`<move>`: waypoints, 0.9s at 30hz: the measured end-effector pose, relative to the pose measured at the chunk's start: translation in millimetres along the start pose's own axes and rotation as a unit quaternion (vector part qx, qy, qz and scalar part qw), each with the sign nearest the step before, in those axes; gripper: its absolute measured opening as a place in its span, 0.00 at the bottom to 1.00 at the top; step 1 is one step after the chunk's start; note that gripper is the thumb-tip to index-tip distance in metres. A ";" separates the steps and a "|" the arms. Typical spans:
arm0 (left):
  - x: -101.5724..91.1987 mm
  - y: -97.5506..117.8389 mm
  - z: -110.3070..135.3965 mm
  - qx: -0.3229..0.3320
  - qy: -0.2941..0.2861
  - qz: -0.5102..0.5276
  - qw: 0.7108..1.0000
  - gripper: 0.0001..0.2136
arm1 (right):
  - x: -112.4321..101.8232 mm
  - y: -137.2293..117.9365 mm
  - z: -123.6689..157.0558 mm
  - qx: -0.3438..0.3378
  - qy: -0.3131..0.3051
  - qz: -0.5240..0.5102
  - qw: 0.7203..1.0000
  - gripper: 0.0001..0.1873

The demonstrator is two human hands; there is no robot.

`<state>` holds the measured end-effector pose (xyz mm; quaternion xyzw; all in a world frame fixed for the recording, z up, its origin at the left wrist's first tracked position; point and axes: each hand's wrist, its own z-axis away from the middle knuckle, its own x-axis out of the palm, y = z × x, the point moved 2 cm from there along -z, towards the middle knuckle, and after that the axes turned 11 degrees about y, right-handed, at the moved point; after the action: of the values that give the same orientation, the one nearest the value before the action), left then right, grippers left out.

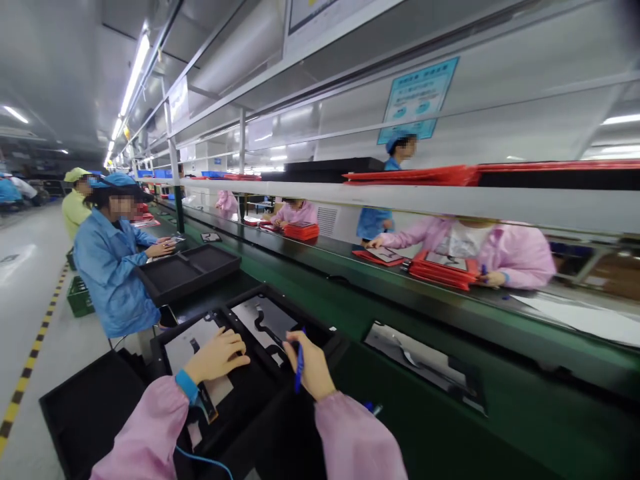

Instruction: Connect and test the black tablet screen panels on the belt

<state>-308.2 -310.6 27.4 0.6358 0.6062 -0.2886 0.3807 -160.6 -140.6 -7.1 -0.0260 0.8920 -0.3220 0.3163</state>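
Note:
My left hand point(216, 357) rests palm down on a grey panel part point(186, 345) in the left slot of a black two-slot tray point(320, 331). My right hand point(306, 363) grips a blue pen point(299, 363), its tip pointing down beside a second grey panel part point(265, 320) in the tray's right slot. I wear pink sleeves, with a blue wrist strap point(187, 385) and its blue cord on my left wrist.
A green conveyor belt point(400, 303) runs along my right and carries another grey panel point(425, 363). A person in a blue coat point(107, 267) works at a black tray point(187, 270) to the left. Across the belt, people in pink handle red trays point(443, 270). An aisle with a yellow-striped line point(30, 363) lies far left.

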 end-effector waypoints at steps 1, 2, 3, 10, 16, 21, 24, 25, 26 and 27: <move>-7.2 -0.4 0.0 -0.003 0.037 -0.002 0.999 0.17 | 19.0 -6.0 -11.9 0.002 -0.016 0.012 1.000 0.07; -14.9 -0.8 1.1 -0.007 0.078 -0.004 0.997 0.18 | 35.0 -10.7 -21.3 0.005 -0.035 0.028 0.999 0.10; -22.9 -1.3 3.3 -0.010 0.120 -0.005 0.993 0.19 | 48.0 -14.7 -28.7 0.012 -0.051 0.047 0.998 0.12; -81.1 1.6 51.3 0.028 0.411 0.026 0.911 0.15 | 78.6 -38.5 -50.9 0.014 -0.124 0.168 0.978 0.14; -109.8 -6.4 106.8 -0.017 0.468 0.017 0.884 0.18 | 72.1 -55.2 -44.7 -0.143 -0.115 0.214 0.959 0.19; -104.8 -10.7 118.0 -0.001 0.495 0.024 0.869 0.13 | 61.5 -47.9 -60.1 -0.137 -0.095 0.270 0.948 0.20; -101.8 -11.9 112.9 -0.013 0.503 0.030 0.864 0.14 | 52.5 -50.2 -72.9 -0.108 -0.109 0.294 0.943 0.21; -101.3 -13.0 110.8 -0.017 0.497 0.029 0.867 0.15 | 47.6 -53.7 -75.7 -0.105 -0.115 0.297 0.942 0.20; -101.0 -14.6 108.6 -0.019 0.485 0.026 0.874 0.16 | 41.2 -58.2 -77.5 -0.104 -0.118 0.299 0.941 0.18; -100.4 -16.7 106.4 -0.018 0.464 0.022 0.886 0.17 | 33.1 -63.3 -78.2 -0.107 -0.117 0.299 0.941 0.17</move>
<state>-324.5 -455.1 50.5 0.7034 0.7046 0.0583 0.0735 -242.4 -155.3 58.5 0.1712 0.8446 -0.1103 0.4951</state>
